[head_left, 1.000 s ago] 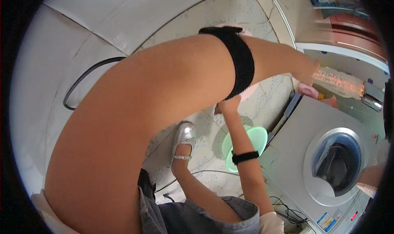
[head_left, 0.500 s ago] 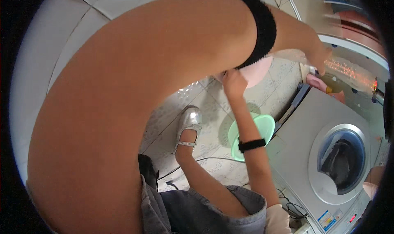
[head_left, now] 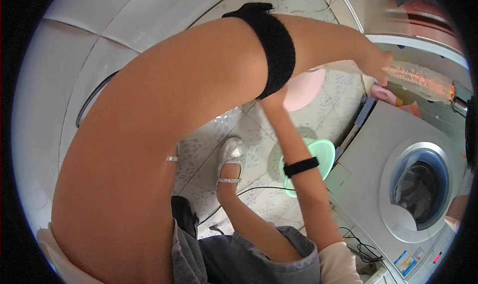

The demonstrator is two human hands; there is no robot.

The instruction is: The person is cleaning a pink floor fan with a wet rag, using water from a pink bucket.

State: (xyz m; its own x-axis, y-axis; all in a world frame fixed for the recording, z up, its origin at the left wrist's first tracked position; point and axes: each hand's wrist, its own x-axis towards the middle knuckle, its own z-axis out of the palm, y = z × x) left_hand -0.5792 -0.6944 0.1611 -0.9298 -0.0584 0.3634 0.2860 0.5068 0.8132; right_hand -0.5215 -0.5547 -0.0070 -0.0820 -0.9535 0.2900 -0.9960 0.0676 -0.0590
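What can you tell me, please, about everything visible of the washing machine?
The washing machine is a front-loader at the right of the view, slanted in the picture, with a silver-grey, smooth-looking body. Its round door looks shut: a pale ring around a dark, bluish window, whose contents are unclear. Near its lower end in the picture are a blue-and-white label and a small, lit red display. Neither the left hand nor the right hand is seen touching it.

"What's the wide, fuzzy fabric armband point(head_left: 280, 50) showing?"

"Solid black. The round plastic basin point(head_left: 326, 155) is showing mint green, and the pale ceramic floor tiles point(head_left: 343, 92) are carrying bluish-grey flecks."
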